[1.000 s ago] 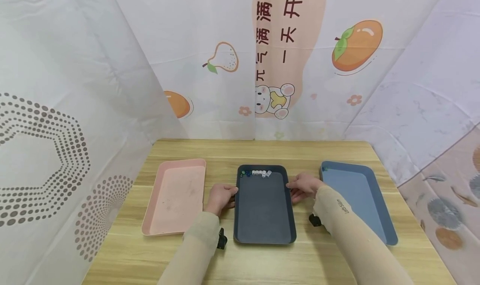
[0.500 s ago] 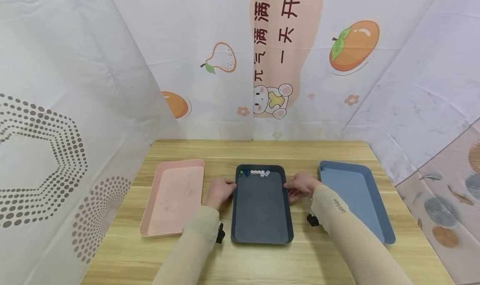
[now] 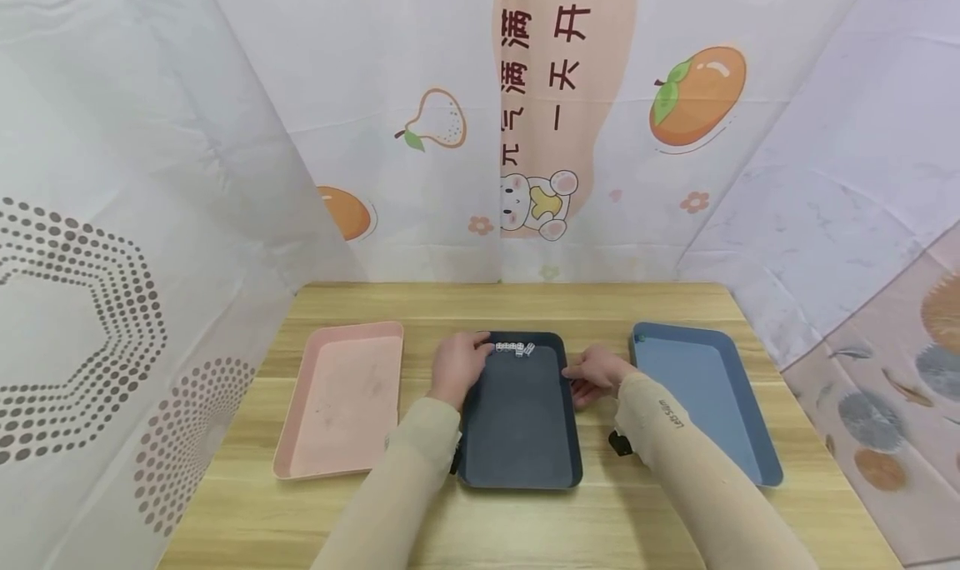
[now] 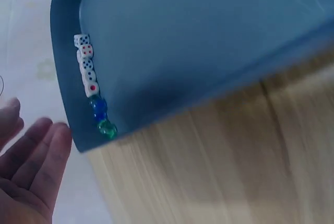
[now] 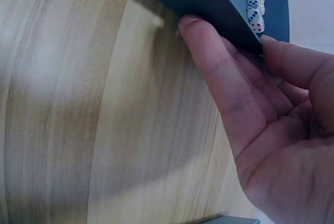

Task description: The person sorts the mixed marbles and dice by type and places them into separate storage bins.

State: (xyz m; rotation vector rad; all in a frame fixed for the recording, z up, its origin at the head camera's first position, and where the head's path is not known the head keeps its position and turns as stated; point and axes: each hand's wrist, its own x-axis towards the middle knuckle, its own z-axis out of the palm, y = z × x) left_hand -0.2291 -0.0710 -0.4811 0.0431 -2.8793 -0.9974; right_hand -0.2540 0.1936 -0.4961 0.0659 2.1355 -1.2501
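A dark blue-grey tray lies on the table between both hands. Along its far wall sits a row of white dice, with a blue marble and a green marble at the left end. My left hand is over the tray's far left corner, fingers extended and apart from the thumb, holding nothing; it hides the marbles in the head view. My right hand holds the tray's right side, thumb at the rim and fingers against the outer wall.
To the left lies a pink tray. On the right is a blue tray with a small green object in its far left corner. A printed curtain hangs behind the wooden table.
My left hand has let go of the tray's left side and moved forward and right, over the far left corner. The right hand stays at the tray's right side.
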